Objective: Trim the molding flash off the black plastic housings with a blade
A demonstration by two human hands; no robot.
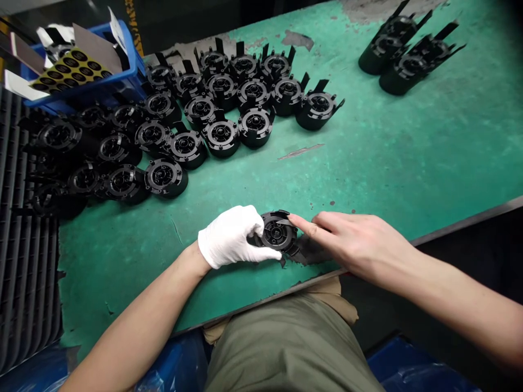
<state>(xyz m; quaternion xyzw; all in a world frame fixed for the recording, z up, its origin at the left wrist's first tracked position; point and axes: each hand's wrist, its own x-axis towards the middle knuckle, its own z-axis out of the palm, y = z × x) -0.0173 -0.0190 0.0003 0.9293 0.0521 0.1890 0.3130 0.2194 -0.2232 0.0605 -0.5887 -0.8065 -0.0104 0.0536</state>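
Observation:
My left hand (pixel 232 237), in a white glove, is closed around the side of a round black plastic housing (pixel 278 231) near the table's front edge. The housing's ringed, spoked face is turned up towards me. From the right comes my bare right hand (pixel 347 234). Its index finger stretches to the housing's upper right rim, while the other fingers are curled under the palm. A thin grey pointed sliver (pixel 283 221) shows beside that fingertip, perhaps a blade tip. Whatever lies inside the curled fingers is hidden.
Several similar black housings (pixel 220 136) stand in rows at the left back of the green table (pixel 368 163). More housings (pixel 402 68) are grouped at the far right. A blue bin (pixel 102 87) holds cardboard and a yellow sticker sheet (pixel 73 71). Left is a black slatted surface (pixel 24 261).

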